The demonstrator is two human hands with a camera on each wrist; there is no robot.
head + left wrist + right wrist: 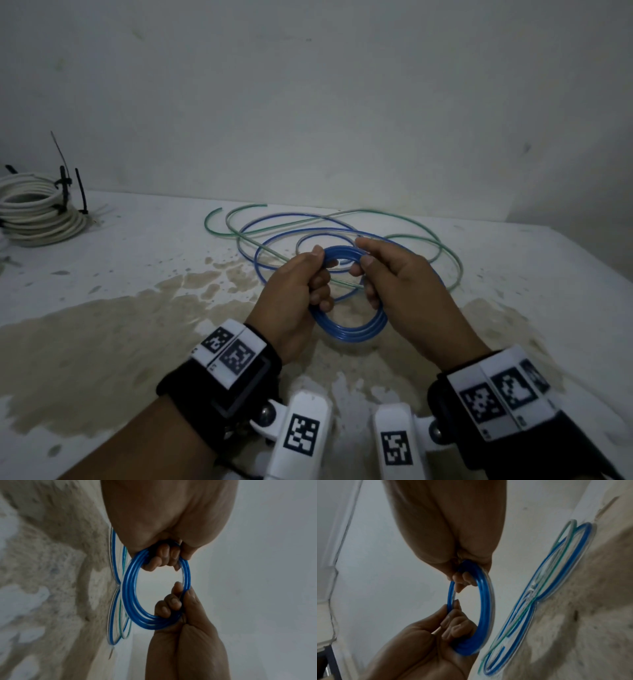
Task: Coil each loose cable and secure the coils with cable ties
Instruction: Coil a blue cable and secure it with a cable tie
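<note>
A blue cable coil point(349, 329) of several turns hangs upright above the table between my hands. My left hand point(310, 281) grips its left side with fingers curled through the ring. My right hand point(371, 277) grips its right side the same way. From the coil the blue cable's loose length point(274, 240) runs in wide loops over the table behind. A loose green cable point(416, 219) lies tangled across those loops. The left wrist view shows the coil point(127, 588) with my left fingers point(163, 557) hooked over it. In the right wrist view my right fingers point(464, 578) clasp the coil point(485, 601).
A white cable coil point(37, 214) bound with black cable ties point(63, 186) sits at the table's far left. The white table point(137, 246) carries brown stains in front. A wall stands close behind. Loose blue and green loops point(556, 585) lie beside the hands.
</note>
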